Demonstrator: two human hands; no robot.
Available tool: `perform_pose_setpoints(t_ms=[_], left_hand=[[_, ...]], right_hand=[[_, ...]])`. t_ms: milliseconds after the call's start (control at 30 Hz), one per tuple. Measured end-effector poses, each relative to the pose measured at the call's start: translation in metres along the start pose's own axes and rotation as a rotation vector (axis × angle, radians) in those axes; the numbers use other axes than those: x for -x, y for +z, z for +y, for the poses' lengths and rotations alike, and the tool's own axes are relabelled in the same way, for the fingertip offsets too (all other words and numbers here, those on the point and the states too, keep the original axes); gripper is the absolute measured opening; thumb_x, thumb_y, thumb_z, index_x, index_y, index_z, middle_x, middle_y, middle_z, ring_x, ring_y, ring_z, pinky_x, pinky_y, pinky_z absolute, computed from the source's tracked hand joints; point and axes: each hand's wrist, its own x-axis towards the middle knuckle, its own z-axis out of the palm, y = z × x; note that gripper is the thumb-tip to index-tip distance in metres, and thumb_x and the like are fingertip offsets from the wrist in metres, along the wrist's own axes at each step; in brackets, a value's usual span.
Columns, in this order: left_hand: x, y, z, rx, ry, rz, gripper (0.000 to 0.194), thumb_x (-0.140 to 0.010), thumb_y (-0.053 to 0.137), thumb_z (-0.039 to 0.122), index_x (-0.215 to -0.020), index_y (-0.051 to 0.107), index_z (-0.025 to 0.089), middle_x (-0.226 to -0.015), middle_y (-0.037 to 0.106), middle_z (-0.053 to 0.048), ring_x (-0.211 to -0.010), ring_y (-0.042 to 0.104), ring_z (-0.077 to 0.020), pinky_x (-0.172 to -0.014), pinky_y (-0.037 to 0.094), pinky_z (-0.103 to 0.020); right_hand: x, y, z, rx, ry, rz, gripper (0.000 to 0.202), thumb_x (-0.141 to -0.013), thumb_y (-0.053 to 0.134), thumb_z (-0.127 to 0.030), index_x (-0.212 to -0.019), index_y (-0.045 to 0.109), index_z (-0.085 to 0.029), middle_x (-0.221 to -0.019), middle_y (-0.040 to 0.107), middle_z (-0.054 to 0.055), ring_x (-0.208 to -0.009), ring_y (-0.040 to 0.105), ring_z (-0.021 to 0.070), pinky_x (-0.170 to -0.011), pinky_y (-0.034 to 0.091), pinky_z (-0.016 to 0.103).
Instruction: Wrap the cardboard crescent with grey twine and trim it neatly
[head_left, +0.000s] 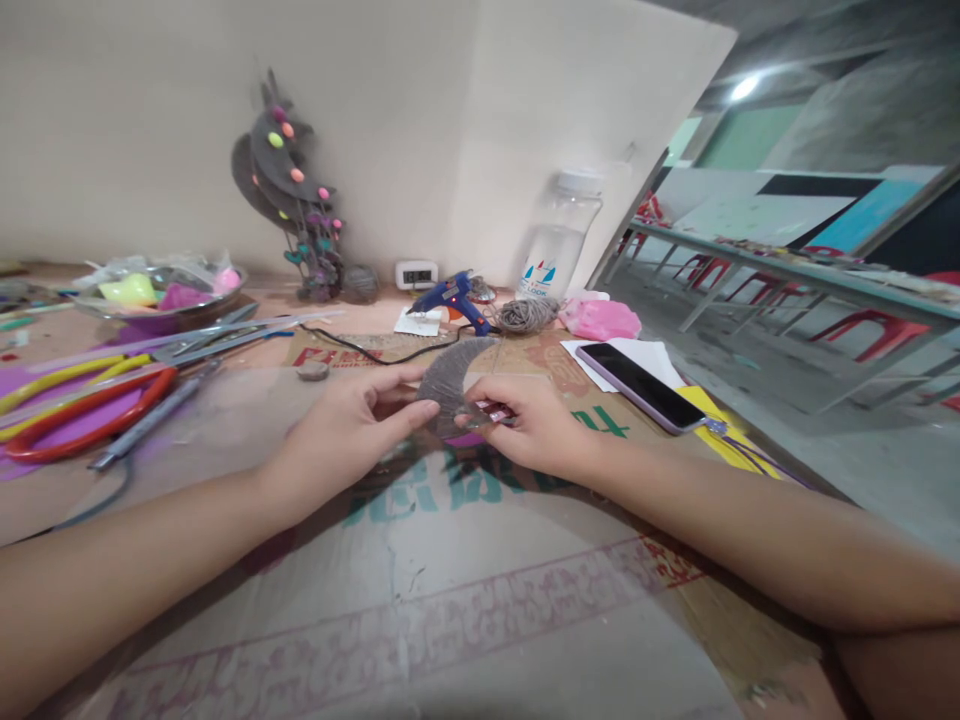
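A grey crescent (444, 385), its surface wrapped in yarn, is held upright above the cardboard. My left hand (367, 420) grips it from the left side, thumb on the near face and fingers behind. At its inner curve is my right hand (529, 420), with fingers curled and pinched close to the crescent. Something small, shiny and pinkish shows among those fingers, too blurred to name. A bit of purple shows just below the crescent.
Behind stand a glue gun (457, 298), a grey yarn ball (527, 315), a water bottle (559, 240) and a small clock (416, 274). Scissors (94, 410) and a bowl (169, 315) are left; a phone (641, 386) lies right. A moon ornament (289, 165) hangs against the wall.
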Motion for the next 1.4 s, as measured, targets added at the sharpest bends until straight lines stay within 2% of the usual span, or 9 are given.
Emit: perform_pose_setpoints(t_ms=[67, 133, 200, 300, 633, 833, 933, 1200, 1400], left_hand=[[0.0004, -0.0020, 0.0015, -0.100, -0.001, 0.011, 0.023, -0.083, 0.053, 0.036, -0.090, 0.064, 0.018, -0.084, 0.068, -0.002, -0.076, 0.062, -0.0152, -0.069, 0.049, -0.025], [0.0006, -0.0037, 0.0023, -0.193, 0.004, 0.025, 0.027, -0.084, 0.051, 0.039, -0.072, 0.061, 0.017, -0.068, 0.061, 0.001, -0.063, 0.056, -0.0123, -0.058, 0.044, -0.022], [0.0006, -0.0049, 0.0023, -0.248, 0.021, 0.029, 0.032, -0.085, 0.048, 0.040, -0.065, 0.056, 0.017, -0.059, 0.051, 0.004, -0.055, 0.048, -0.0105, -0.051, 0.038, -0.021], [0.0003, -0.0058, 0.0018, -0.252, 0.048, 0.003, 0.034, -0.087, 0.044, 0.039, -0.064, 0.054, 0.017, -0.060, 0.049, 0.003, -0.058, 0.046, -0.0111, -0.053, 0.037, -0.022], [0.0015, -0.0060, 0.0052, -0.149, 0.013, 0.009, 0.036, -0.090, 0.035, 0.036, -0.072, 0.060, 0.017, -0.074, 0.062, -0.001, -0.076, 0.057, -0.0171, -0.068, 0.045, -0.026], [0.0000, -0.0055, 0.0040, -0.235, 0.018, 0.043, 0.030, -0.086, 0.044, 0.039, -0.069, 0.058, 0.018, -0.068, 0.059, 0.001, -0.066, 0.054, -0.0142, -0.059, 0.042, -0.024], [0.0001, -0.0052, 0.0045, -0.264, 0.004, 0.057, 0.031, -0.086, 0.042, 0.036, -0.065, 0.054, 0.018, -0.064, 0.056, 0.002, -0.063, 0.053, -0.0137, -0.057, 0.041, -0.023], [0.0005, -0.0065, 0.0024, -0.208, 0.026, 0.030, 0.034, -0.090, 0.037, 0.035, -0.071, 0.060, 0.018, -0.072, 0.061, 0.001, -0.077, 0.057, -0.0164, -0.065, 0.044, -0.024], [0.0005, -0.0059, 0.0047, -0.236, -0.001, 0.010, 0.030, -0.088, 0.043, 0.036, -0.069, 0.059, 0.017, -0.069, 0.061, 0.001, -0.067, 0.055, -0.0139, -0.062, 0.042, -0.024]], right_hand=[[0.0009, 0.0000, -0.0024, -0.008, -0.026, -0.014, 0.012, -0.071, 0.052, -0.008, -0.077, 0.058, -0.016, -0.065, 0.054, -0.003, -0.060, 0.047, 0.0082, -0.058, 0.033, 0.018], [0.0015, -0.0006, -0.0048, -0.019, -0.051, -0.026, 0.016, -0.068, 0.048, -0.006, -0.077, 0.057, -0.016, -0.065, 0.054, -0.003, -0.060, 0.047, 0.0087, -0.059, 0.033, 0.019], [0.0018, -0.0010, -0.0064, -0.032, -0.058, -0.031, 0.019, -0.066, 0.045, -0.006, -0.077, 0.057, -0.016, -0.065, 0.054, -0.003, -0.059, 0.046, 0.0089, -0.058, 0.033, 0.019], [0.0018, -0.0009, -0.0065, -0.050, -0.045, -0.033, 0.019, -0.066, 0.046, -0.005, -0.076, 0.056, -0.017, -0.064, 0.053, -0.003, -0.058, 0.046, 0.0085, -0.057, 0.033, 0.019], [0.0012, -0.0007, -0.0044, -0.069, -0.052, -0.003, 0.011, -0.072, 0.051, -0.007, -0.075, 0.054, -0.017, -0.063, 0.050, -0.004, -0.055, 0.040, 0.0073, -0.054, 0.030, 0.018], [0.0010, -0.0002, -0.0031, -0.069, -0.054, -0.009, 0.012, -0.070, 0.050, -0.006, -0.075, 0.053, -0.017, -0.063, 0.048, -0.005, -0.055, 0.039, 0.0069, -0.054, 0.030, 0.018], [0.0011, -0.0002, -0.0031, -0.060, -0.060, -0.015, 0.013, -0.069, 0.049, -0.006, -0.075, 0.053, -0.017, -0.062, 0.048, -0.005, -0.055, 0.039, 0.0069, -0.054, 0.030, 0.018], [0.0010, 0.0003, -0.0019, -0.058, -0.073, -0.002, 0.012, -0.070, 0.049, -0.006, -0.075, 0.052, -0.016, -0.062, 0.047, -0.005, -0.055, 0.038, 0.0067, -0.054, 0.030, 0.018], [0.0013, 0.0006, -0.0019, -0.055, -0.069, -0.007, 0.012, -0.070, 0.049, -0.006, -0.075, 0.053, -0.016, -0.063, 0.048, -0.004, -0.056, 0.040, 0.0071, -0.055, 0.030, 0.019]])
